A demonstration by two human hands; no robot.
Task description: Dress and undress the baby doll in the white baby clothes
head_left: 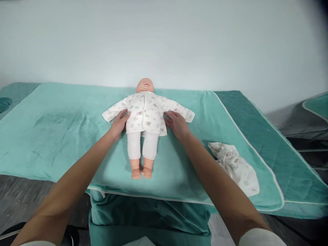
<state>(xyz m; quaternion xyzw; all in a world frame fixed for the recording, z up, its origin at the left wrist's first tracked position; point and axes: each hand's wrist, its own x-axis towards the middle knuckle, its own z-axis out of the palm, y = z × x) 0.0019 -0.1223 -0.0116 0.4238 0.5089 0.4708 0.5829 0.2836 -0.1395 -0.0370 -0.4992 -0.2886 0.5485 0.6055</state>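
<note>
A baby doll (145, 85) lies face up, its feet towards me. It wears a white patterned baby jacket (143, 111) with both sleeves spread out sideways, above white legs and bare feet. At the jacket's left side, below the sleeve, my left hand (120, 123) rests with its fingertips against the cloth. My right hand (178, 124) is at the opposite side under the other sleeve, fingers apart and touching the jacket's edge. Neither hand visibly grips the cloth, though some fingertips are partly hidden.
A crumpled white patterned garment (237, 167) lies to the right, partly behind my right forearm. Under everything is a green blanket (64, 136) on a bed with a darker green cover (271, 147). A pale wall (164, 41) rises behind. Another green-covered surface (317, 107) stands far right.
</note>
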